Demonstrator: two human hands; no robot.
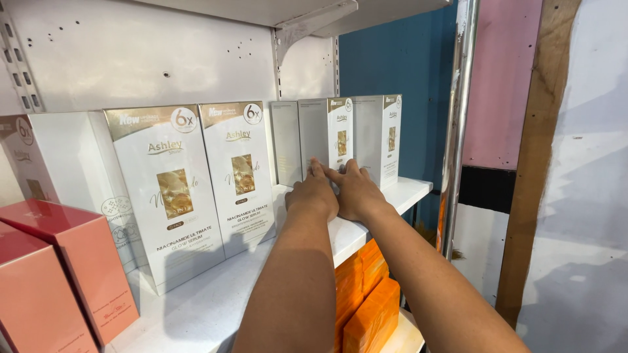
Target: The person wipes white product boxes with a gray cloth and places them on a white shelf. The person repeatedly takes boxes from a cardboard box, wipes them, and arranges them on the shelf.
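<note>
Both my hands reach onto a white shelf, side by side. My left hand and my right hand press their fingertips against the bottom of a tall white carton with a gold top band. That carton stands upright between a plain-sided white carton on its left and a similar carton on its right. Neither hand closes around anything; the fingers lie flat and together against the carton's base.
Two larger white-and-gold cartons stand nearer on the shelf, with pink-red boxes at the near left. Orange packs fill the shelf below. A metal post and a blue wall lie to the right.
</note>
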